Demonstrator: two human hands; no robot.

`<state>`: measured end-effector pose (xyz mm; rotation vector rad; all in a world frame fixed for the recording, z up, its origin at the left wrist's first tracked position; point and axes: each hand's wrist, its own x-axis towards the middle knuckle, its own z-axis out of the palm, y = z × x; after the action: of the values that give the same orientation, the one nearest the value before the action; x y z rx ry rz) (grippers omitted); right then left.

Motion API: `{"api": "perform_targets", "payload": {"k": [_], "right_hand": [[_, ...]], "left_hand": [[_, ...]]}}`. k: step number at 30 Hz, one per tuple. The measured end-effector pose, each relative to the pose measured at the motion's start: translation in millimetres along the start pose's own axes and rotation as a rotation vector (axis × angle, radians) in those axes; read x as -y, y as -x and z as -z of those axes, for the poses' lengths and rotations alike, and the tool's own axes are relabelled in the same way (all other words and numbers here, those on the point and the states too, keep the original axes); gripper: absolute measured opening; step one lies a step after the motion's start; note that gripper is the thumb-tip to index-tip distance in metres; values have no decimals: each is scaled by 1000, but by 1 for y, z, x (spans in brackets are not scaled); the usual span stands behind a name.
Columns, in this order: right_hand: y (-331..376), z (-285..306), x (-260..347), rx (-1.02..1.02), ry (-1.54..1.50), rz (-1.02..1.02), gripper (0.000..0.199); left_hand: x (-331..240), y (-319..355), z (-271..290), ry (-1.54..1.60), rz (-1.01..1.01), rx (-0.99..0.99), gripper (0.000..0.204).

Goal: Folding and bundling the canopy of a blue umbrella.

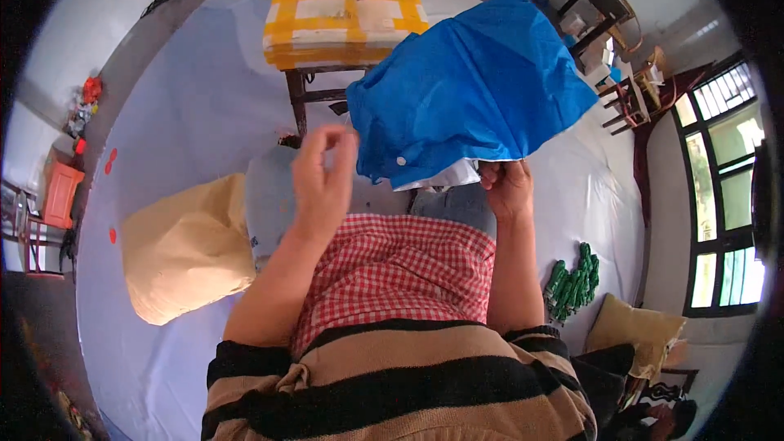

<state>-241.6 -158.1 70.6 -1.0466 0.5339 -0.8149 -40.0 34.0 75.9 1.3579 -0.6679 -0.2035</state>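
Fabric fills the upper middle of our view: a blue garment (474,86) with a white snap on its hem and a pale lining showing beneath. Our right hand (506,188) grips the garment's lower edge, fingers (492,173) pinched together on the cloth and lining. Our left hand (322,171) is raised just left of the garment, apart from it, with fingers (331,140) curled loosely and thumb and forefinger nearly meeting on nothing that we can see. Below the garment lies a red-checked cloth (392,269) across our lap. Behind the garment stands a wooden stool (300,98) carrying a box wrapped in yellow tape (327,20). Left of the garment, beyond our left hand, sits a tan sack (184,249) on the pale floor sheet (196,106). Right of and below the garment lies a bundle of green pieces (573,282).
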Motion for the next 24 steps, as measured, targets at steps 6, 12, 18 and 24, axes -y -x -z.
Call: {"api": "perform_targets", "payload": {"k": [6, 12, 18, 24], "right_hand": [[4, -18, 5, -13, -35, 0, 30], [3, -8, 11, -121, -127, 74, 19], [5, -33, 15, -259, 386, 307, 18], [20, -76, 12, -89, 893, 665, 24]], "left_hand": [[-13, 7, 1, -244, 29, 348, 20], [-2, -13, 36, -463, 213, 286, 16], [-33, -8, 26, -170, 42, 153, 21], [-20, -22, 7, 501, 272, 492, 49]]}}
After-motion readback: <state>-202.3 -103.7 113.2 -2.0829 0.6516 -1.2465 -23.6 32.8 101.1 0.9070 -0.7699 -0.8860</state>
